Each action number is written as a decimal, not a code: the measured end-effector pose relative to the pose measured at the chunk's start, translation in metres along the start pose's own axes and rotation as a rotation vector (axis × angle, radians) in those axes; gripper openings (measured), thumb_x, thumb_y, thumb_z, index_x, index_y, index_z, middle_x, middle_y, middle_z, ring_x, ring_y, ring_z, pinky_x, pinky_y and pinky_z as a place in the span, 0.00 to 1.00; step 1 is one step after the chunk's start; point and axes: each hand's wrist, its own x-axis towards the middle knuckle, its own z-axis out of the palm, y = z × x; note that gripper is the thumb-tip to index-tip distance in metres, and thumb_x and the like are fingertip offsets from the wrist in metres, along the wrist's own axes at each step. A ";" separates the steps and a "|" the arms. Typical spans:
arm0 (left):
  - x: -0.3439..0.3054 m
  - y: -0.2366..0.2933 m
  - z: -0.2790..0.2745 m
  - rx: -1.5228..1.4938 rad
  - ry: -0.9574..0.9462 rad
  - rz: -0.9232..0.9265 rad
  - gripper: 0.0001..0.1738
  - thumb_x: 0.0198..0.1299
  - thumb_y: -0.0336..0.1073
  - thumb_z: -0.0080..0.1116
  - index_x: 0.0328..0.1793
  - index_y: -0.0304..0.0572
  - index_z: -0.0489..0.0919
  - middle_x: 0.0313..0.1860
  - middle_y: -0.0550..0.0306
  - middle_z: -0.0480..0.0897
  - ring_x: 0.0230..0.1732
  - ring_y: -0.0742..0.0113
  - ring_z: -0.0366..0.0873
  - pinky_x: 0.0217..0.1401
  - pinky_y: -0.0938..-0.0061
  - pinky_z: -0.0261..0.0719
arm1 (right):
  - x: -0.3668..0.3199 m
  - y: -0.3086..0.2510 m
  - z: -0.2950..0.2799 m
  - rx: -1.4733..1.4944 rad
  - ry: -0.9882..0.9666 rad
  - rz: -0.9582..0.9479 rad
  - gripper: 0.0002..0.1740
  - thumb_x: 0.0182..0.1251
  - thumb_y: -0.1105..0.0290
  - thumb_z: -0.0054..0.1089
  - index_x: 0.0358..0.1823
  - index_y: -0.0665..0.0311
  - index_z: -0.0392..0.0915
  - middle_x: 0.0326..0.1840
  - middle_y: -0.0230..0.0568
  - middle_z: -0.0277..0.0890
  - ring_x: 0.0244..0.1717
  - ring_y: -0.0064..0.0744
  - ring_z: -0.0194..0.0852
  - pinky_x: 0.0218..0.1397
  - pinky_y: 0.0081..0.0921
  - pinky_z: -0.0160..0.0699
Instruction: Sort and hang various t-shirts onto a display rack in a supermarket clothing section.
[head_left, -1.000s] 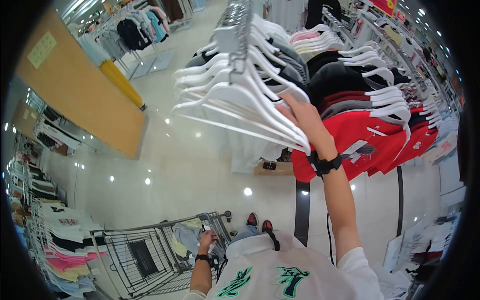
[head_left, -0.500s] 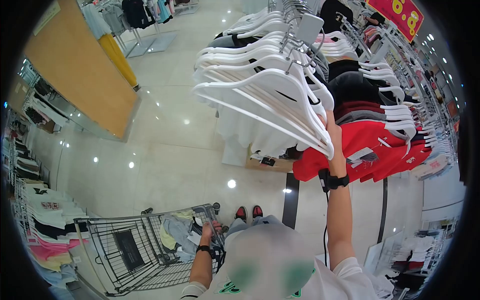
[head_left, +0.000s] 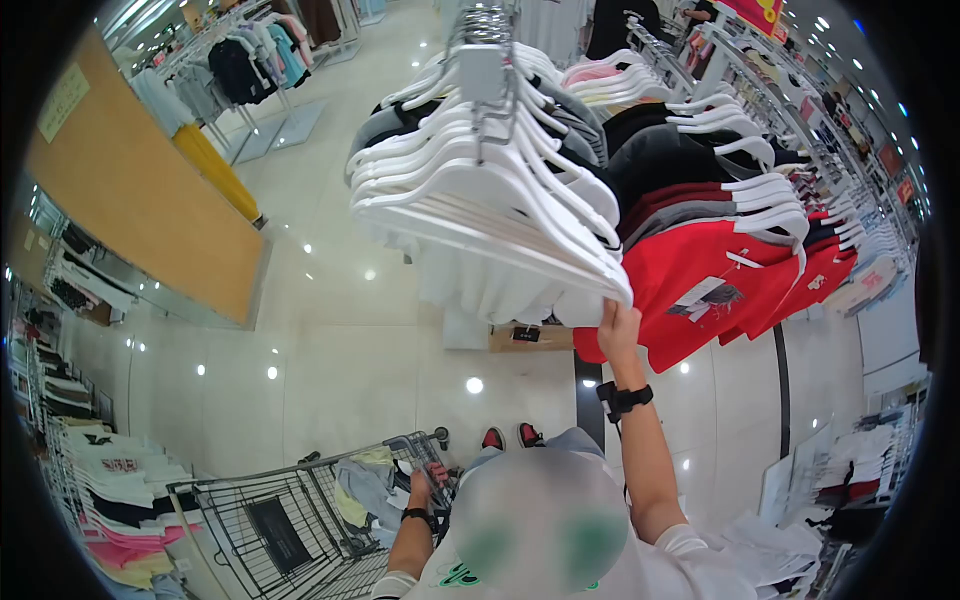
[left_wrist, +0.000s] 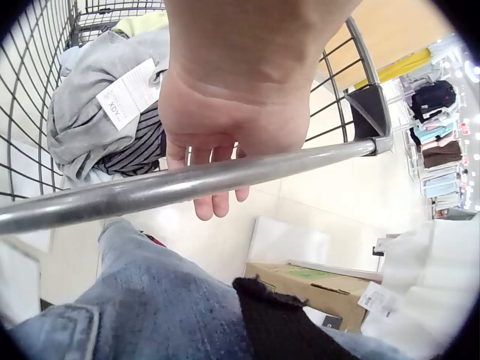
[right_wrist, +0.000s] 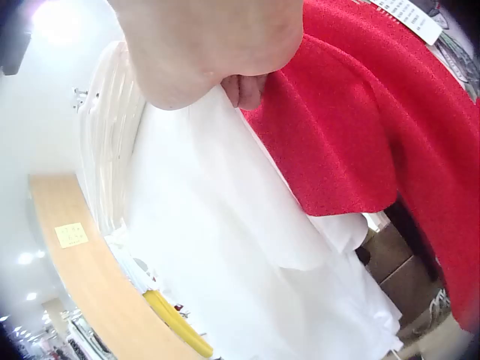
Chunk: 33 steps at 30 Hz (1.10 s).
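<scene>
My right hand point(head_left: 620, 332) is at the lower right end of the front white hangers point(head_left: 490, 195). Its fingers point(right_wrist: 247, 91) curl at the edge of a white garment point(right_wrist: 217, 195) and pinch it. Red tops point(head_left: 705, 275) hang right beside this hand, and red cloth borders the white garment in the right wrist view. My left hand point(left_wrist: 232, 112) lies at the grey handle bar point(left_wrist: 187, 186) of a shopping cart point(head_left: 290, 520), its fingers extended past the bar. Grey clothes point(left_wrist: 97, 112) with a white tag lie inside the cart.
A tan panel point(head_left: 150, 180) with a yellow note stands at the left. Dark and red tops fill the rack rightward. Under the white garments sits a cardboard box point(head_left: 540, 338). Folded clothes point(head_left: 120, 480) line the lower left, and tiled floor point(head_left: 350, 370) runs between.
My right hand has moved from among the hangers down to their lower right end. The hangers swung right with the view, then back left. My left hand stays at the cart handle.
</scene>
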 end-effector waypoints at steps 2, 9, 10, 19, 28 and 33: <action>0.004 0.001 -0.007 0.038 -0.049 -0.016 0.20 0.68 0.46 0.47 0.55 0.38 0.75 0.40 0.47 0.85 0.35 0.54 0.85 0.32 0.62 0.79 | -0.007 -0.005 -0.001 0.073 -0.044 0.035 0.15 0.68 0.83 0.50 0.55 0.71 0.72 0.28 0.63 0.73 0.31 0.63 0.80 0.31 0.39 0.76; -0.010 0.017 -0.001 -0.009 -0.091 -0.029 0.18 0.68 0.41 0.46 0.52 0.35 0.77 0.36 0.48 0.84 0.33 0.52 0.86 0.27 0.63 0.79 | -0.026 0.004 0.030 0.202 0.054 0.046 0.13 0.72 0.80 0.51 0.56 0.70 0.72 0.25 0.65 0.70 0.27 0.65 0.77 0.27 0.39 0.72; -0.011 0.018 0.001 0.008 -0.058 -0.015 0.17 0.68 0.42 0.46 0.51 0.35 0.77 0.35 0.49 0.84 0.32 0.53 0.85 0.27 0.63 0.79 | -0.029 0.000 0.033 0.217 0.051 0.152 0.11 0.74 0.77 0.50 0.54 0.70 0.72 0.24 0.65 0.69 0.26 0.66 0.76 0.26 0.40 0.71; -0.038 0.032 0.010 0.028 0.019 0.060 0.11 0.70 0.39 0.49 0.47 0.39 0.78 0.34 0.50 0.84 0.29 0.55 0.85 0.30 0.63 0.83 | -0.074 0.004 0.068 0.276 -0.341 0.089 0.09 0.77 0.69 0.49 0.40 0.67 0.70 0.27 0.66 0.71 0.34 0.71 0.72 0.33 0.54 0.68; -0.087 0.122 0.060 0.984 0.743 0.813 0.24 0.51 0.32 0.69 0.53 0.33 0.74 0.48 0.38 0.79 0.48 0.41 0.78 0.56 0.55 0.76 | -0.100 -0.027 0.022 0.408 -0.884 0.075 0.17 0.77 0.59 0.53 0.40 0.68 0.77 0.29 0.60 0.75 0.34 0.64 0.72 0.37 0.46 0.71; -0.146 0.190 0.154 1.041 0.230 0.669 0.35 0.47 0.34 0.76 0.63 0.38 0.73 0.62 0.42 0.79 0.61 0.44 0.77 0.65 0.59 0.75 | -0.069 -0.065 -0.036 0.543 -1.088 0.177 0.16 0.74 0.60 0.58 0.46 0.67 0.82 0.35 0.53 0.82 0.33 0.52 0.79 0.42 0.38 0.77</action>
